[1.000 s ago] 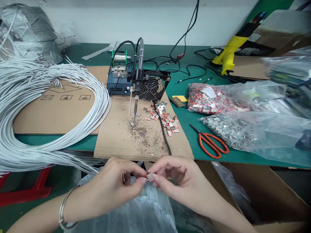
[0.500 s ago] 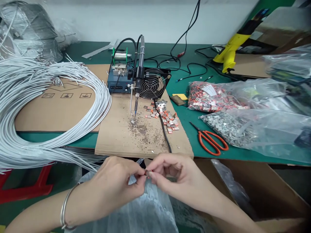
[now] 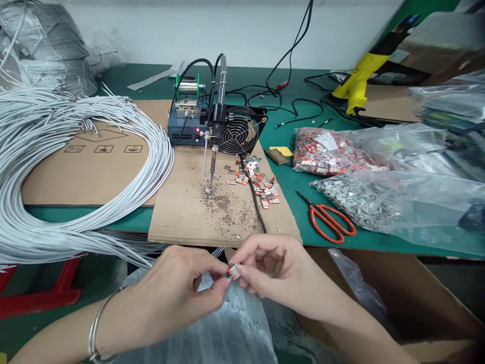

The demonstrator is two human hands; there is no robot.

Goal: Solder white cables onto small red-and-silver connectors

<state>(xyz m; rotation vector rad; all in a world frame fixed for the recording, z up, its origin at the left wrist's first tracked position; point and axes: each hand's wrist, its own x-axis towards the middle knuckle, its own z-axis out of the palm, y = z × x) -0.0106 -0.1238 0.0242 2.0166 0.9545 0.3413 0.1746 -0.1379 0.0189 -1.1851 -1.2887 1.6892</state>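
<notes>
1. Left hand (image 3: 185, 285) and right hand (image 3: 278, 268), both pinching the part (image 3: 234, 272) between fingertips!
2. Part's at six o'clock from the iron (image 3: 217, 121), scissors (image 3: 332, 222) at its two.

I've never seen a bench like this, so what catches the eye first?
Probably the big coil of white cables sprawling over the left side. Then the upright soldering iron at centre, beside a round-grilled fan, and the orange-handled scissors lying at right.
</notes>
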